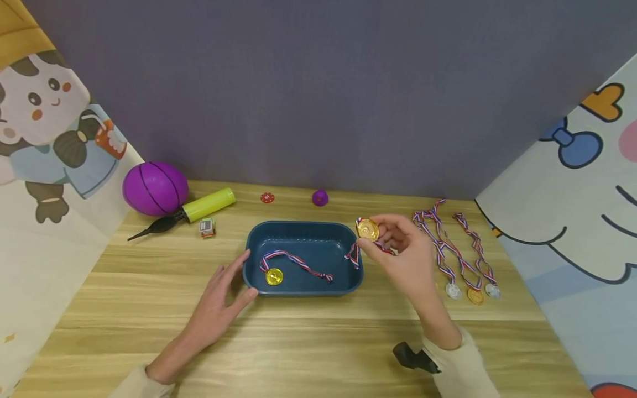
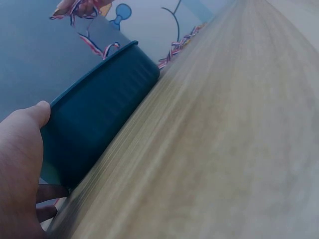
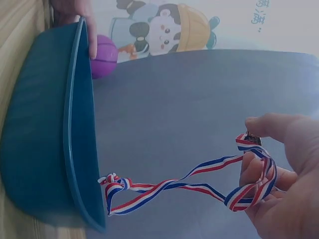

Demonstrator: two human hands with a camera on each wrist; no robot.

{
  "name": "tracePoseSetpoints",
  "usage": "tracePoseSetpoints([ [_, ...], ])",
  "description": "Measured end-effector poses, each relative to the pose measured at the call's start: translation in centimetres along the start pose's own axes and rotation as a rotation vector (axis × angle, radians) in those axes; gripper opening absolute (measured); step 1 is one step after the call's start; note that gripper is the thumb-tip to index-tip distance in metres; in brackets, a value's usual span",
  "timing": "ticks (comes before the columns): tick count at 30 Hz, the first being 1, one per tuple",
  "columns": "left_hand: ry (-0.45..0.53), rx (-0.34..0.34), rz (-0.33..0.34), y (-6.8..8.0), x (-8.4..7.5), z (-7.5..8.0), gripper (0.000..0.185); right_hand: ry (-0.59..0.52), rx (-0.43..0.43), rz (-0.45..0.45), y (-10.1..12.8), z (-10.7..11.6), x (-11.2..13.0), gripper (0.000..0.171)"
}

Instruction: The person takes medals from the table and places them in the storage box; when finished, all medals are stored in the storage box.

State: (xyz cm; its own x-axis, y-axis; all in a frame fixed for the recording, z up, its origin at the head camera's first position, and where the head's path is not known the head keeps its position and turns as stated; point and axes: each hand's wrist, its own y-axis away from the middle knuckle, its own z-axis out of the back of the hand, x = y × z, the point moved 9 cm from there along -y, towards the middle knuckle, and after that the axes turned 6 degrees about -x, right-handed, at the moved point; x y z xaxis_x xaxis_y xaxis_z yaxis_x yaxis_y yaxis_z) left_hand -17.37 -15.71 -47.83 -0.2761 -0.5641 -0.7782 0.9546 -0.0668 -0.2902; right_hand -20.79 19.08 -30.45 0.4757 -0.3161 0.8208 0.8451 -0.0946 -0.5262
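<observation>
A dark teal basin (image 1: 303, 290) stands on the table, and inside it lies a gold medal (image 1: 274, 276) with a striped ribbon. My left hand (image 1: 217, 301) rests against the basin's left end, its thumb and fingers spread along the rim. Over the right end, my right hand (image 1: 405, 257) pinches a second gold medal (image 1: 367, 230) between thumb and fingers. In the right wrist view that medal's red, white and blue ribbon (image 3: 169, 185) loops past the fingers toward the basin's edge. Right of the hand lie two silver medals (image 1: 453, 291) and a gold medal (image 1: 475, 297), ribbons stretched backward.
At the back left sit a purple ball (image 1: 156, 188), a yellow-green hand pump (image 1: 209, 205) and a small boxy item (image 1: 207, 227). A red chip (image 1: 267, 197) and a small purple object (image 1: 320, 198) lie behind the basin. A grey wall panel (image 1: 308, 99) closes the back.
</observation>
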Motion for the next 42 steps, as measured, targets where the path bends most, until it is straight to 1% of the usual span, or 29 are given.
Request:
tracePoseSetpoints([
  [4, 0.0, 0.003, -0.001, 0.0, -0.1, 0.0, 0.078, -0.003, 0.037, 0.02, 0.3, -1.4, 0.1, 0.041],
  [8, 0.001, 0.005, 0.003, 0.1, -0.2, 0.1, 0.078, 0.012, 0.092, 0.007, 0.8, -3.1, -0.4, 0.041],
  [15, 0.006, 0.004, 0.007, 0.2, -0.2, 0.2, 0.079, 0.024, 0.202, -0.034, 1.9, -6.2, -2.4, 0.04],
  [21, 0.003, 0.006, 0.012, 0.3, -0.2, 0.3, 0.078, 0.093, 0.327, -0.042, 2.8, -8.5, -4.1, 0.038],
  [25, 0.001, 0.007, 0.009, 0.2, -0.2, 0.2, 0.078, 0.136, 0.386, -0.034, 3.3, -9.5, -5.0, 0.037],
  [34, 0.006, 0.007, -0.001, 0.0, -0.1, 0.0, 0.079, 0.181, 0.468, 0.014, 4.4, -11.3, -5.8, 0.037],
  [42, 0.006, 0.001, -0.002, 0.1, -0.2, 0.2, 0.079, 0.296, 0.524, 0.071, 4.9, -12.2, -6.0, 0.036],
])
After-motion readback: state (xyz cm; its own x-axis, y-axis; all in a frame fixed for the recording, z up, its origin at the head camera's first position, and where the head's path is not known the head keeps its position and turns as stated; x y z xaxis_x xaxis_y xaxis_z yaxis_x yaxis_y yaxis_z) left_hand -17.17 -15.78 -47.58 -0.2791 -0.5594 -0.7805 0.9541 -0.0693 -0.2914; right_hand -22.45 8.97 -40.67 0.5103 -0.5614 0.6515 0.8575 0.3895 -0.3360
